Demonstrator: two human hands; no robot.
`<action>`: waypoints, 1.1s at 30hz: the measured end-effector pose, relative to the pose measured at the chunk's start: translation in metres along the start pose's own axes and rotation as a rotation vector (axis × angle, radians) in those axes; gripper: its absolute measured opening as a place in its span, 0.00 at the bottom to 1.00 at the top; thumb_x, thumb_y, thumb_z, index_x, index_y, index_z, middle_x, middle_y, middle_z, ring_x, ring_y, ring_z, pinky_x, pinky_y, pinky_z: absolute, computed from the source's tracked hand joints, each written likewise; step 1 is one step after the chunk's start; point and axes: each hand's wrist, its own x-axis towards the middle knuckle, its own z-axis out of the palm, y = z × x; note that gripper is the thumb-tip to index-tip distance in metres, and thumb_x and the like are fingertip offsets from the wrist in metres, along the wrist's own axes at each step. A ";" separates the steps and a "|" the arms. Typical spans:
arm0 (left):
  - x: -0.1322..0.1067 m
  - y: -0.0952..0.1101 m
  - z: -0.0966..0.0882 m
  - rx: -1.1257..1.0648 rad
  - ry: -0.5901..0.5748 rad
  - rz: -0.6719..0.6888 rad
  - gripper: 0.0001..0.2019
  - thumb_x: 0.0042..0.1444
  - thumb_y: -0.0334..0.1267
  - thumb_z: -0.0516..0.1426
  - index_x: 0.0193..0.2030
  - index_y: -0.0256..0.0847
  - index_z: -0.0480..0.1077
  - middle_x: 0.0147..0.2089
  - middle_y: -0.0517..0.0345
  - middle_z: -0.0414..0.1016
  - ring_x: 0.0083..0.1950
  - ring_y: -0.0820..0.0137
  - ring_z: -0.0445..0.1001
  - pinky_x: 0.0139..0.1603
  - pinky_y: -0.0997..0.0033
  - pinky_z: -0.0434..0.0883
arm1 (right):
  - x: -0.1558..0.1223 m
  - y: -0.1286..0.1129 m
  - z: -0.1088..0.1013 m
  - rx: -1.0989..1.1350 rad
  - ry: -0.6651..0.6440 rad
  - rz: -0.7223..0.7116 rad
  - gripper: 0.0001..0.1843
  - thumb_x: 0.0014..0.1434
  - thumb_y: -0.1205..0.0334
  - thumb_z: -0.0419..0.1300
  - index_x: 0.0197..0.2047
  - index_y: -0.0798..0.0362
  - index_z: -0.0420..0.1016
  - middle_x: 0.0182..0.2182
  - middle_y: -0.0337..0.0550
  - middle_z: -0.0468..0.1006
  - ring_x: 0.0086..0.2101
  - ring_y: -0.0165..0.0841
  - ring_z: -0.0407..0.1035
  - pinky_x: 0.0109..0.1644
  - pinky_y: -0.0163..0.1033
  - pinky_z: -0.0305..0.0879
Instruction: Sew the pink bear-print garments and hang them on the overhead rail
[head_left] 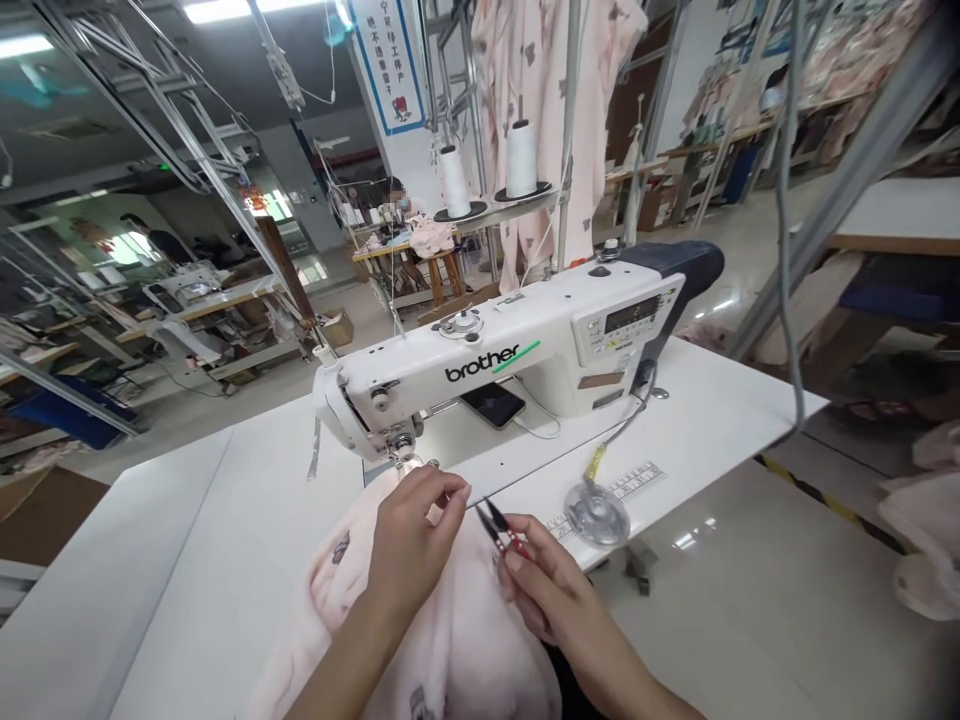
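Note:
A white sewing machine [397, 375] stands on the table, with pale pink plush fabric [480, 640] spread below its needle area and hanging over the near edge. Thumb and forefinger of my left hand [412, 530] are pinched together above this fabric, close to the needle; whatever is between the fingertips is too small to make out. My right hand [551, 585] grips small thread snips [496, 522] with red on the handle. Their dark blades are parted and point up towards my left fingertips, a short gap away.
A phone [493, 404] with a white cable lies behind the machine arm. Right of my hands are a clear round dish [598, 514] and a printed ruler scale [637, 480]. White thread cones [520, 160] stand behind the machine. A grey cable [784, 200] hangs at the right.

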 end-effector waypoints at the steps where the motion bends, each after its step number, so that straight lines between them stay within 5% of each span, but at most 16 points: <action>1: 0.000 0.000 0.000 -0.001 -0.001 0.002 0.07 0.56 0.36 0.52 0.30 0.40 0.69 0.29 0.59 0.69 0.31 0.73 0.67 0.34 0.73 0.64 | 0.000 0.001 0.000 0.051 0.024 0.025 0.20 0.57 0.44 0.57 0.44 0.52 0.66 0.23 0.33 0.61 0.17 0.21 0.46 0.18 0.27 0.42; 4: 0.000 0.000 0.002 -0.003 -0.002 0.010 0.08 0.57 0.37 0.52 0.30 0.40 0.69 0.29 0.58 0.69 0.31 0.73 0.66 0.33 0.72 0.64 | 0.000 -0.001 0.000 0.197 0.033 0.136 0.25 0.55 0.39 0.56 0.41 0.54 0.70 0.24 0.36 0.59 0.20 0.23 0.50 0.19 0.29 0.46; 12: 0.001 -0.001 0.003 0.023 -0.022 0.029 0.08 0.57 0.36 0.51 0.30 0.40 0.69 0.29 0.58 0.70 0.31 0.72 0.67 0.34 0.72 0.64 | 0.006 -0.006 0.001 0.361 -0.033 0.234 0.20 0.54 0.45 0.60 0.40 0.53 0.72 0.26 0.36 0.58 0.20 0.22 0.43 0.19 0.28 0.37; 33: -0.002 -0.005 0.004 -0.015 -0.097 0.030 0.07 0.58 0.34 0.50 0.32 0.40 0.68 0.32 0.58 0.70 0.34 0.72 0.67 0.35 0.73 0.63 | 0.014 -0.009 -0.003 0.088 0.023 0.093 0.20 0.58 0.43 0.55 0.39 0.53 0.69 0.25 0.34 0.54 0.20 0.23 0.38 0.21 0.32 0.32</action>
